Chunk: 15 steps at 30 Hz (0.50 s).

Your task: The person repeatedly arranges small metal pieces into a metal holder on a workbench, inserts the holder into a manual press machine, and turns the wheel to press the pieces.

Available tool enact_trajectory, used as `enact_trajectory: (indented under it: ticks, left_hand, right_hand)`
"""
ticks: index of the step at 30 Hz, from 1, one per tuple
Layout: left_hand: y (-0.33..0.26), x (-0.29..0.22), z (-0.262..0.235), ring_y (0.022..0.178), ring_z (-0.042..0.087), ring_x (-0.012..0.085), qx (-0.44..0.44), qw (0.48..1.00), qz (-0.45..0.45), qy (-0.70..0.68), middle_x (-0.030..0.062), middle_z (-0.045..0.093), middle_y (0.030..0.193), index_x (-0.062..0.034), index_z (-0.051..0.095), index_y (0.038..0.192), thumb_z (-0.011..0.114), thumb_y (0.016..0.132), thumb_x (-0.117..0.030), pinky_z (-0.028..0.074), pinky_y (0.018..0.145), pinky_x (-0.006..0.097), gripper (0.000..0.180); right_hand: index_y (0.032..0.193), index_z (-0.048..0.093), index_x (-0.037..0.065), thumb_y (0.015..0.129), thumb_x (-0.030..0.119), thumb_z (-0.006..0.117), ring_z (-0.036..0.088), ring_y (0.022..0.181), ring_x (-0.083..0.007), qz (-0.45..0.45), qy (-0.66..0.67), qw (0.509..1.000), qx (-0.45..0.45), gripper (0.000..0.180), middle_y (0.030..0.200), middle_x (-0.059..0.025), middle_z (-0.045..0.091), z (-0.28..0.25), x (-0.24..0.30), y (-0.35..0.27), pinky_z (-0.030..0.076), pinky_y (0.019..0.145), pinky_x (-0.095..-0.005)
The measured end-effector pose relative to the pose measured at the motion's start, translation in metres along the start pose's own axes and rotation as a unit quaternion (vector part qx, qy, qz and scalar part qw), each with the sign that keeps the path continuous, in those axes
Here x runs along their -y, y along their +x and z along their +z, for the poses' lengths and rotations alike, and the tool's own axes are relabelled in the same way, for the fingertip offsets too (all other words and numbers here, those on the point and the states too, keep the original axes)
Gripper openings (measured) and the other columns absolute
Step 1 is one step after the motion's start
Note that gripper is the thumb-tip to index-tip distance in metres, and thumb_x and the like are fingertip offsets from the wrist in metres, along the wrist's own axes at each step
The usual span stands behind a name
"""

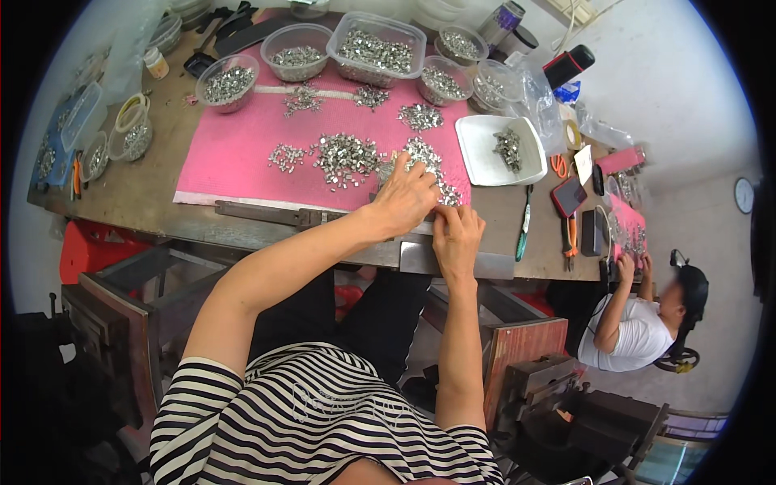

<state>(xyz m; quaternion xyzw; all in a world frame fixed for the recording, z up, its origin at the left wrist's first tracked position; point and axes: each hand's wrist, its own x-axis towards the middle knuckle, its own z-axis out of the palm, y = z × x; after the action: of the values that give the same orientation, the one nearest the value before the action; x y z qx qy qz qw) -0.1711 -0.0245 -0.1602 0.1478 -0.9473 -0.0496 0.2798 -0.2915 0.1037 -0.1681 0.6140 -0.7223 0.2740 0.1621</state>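
Over the front of a pink cloth (242, 153) my left hand (406, 196) reaches down, its fingers bent and closed at a heap of small silvery metal pieces (423, 153). What its fingertips hold is hidden. Just right of it, at the table's front edge, my right hand (458, 233) has thumb and fingers pinched together; anything between them is too small to make out. The two hands nearly touch. To the left lies a bigger pile of metal pieces (343, 156), with a smaller scatter (286, 158) beside it.
Clear plastic tubs of metal pieces (380, 55) line the back. A white tray (479, 166) stands at right, near a green-handled tool (525, 222), orange-handled pliers (571, 238) and a dark phone (568, 196). Another person (638, 323) works at far right. A metal bar (271, 212) runs along the front edge.
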Motion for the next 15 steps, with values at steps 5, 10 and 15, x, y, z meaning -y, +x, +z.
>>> enact_trajectory:
  ticks: [5,10,15]
  left_hand:
    - [-0.030,0.010,-0.030,0.099,0.059,0.0243,-0.044,0.994,-0.051,-0.087,0.0057,0.065,0.093,-0.0085,0.069,0.092,0.067,0.087,-0.013,0.033,0.103,0.050,0.007]
    - [-0.076,0.016,-0.060,0.091,0.058,0.0249,-0.091,0.975,-0.114,-0.165,0.0048,0.062,0.089,-0.0083,0.064,0.094,0.066,0.088,-0.008,0.036,0.096,0.043,0.006]
    - [-0.100,0.016,-0.075,0.088,0.058,0.0264,-0.074,0.972,-0.141,-0.171,0.0064,0.061,0.088,-0.0063,0.062,0.093,0.066,0.087,-0.004,0.039,0.092,0.041,0.008]
  right_hand:
    - [0.095,0.071,0.008,0.086,0.004,0.072,0.062,0.083,-0.0243,0.097,0.139,0.985,-0.016,0.010,0.087,-0.0065,0.064,-0.009,-0.005,-0.005,0.043,0.080,-0.0378]
    - [0.095,0.071,0.008,0.087,0.005,0.073,0.063,0.082,-0.0245,0.087,0.130,0.988,-0.014,0.009,0.086,-0.0073,0.065,-0.008,-0.001,-0.003,0.044,0.078,-0.0376]
    - [0.094,0.070,0.007,0.087,0.007,0.073,0.060,0.086,-0.0283,0.089,0.061,0.994,-0.010,0.007,0.088,-0.0083,0.062,0.000,0.003,-0.001,0.043,0.078,-0.0406]
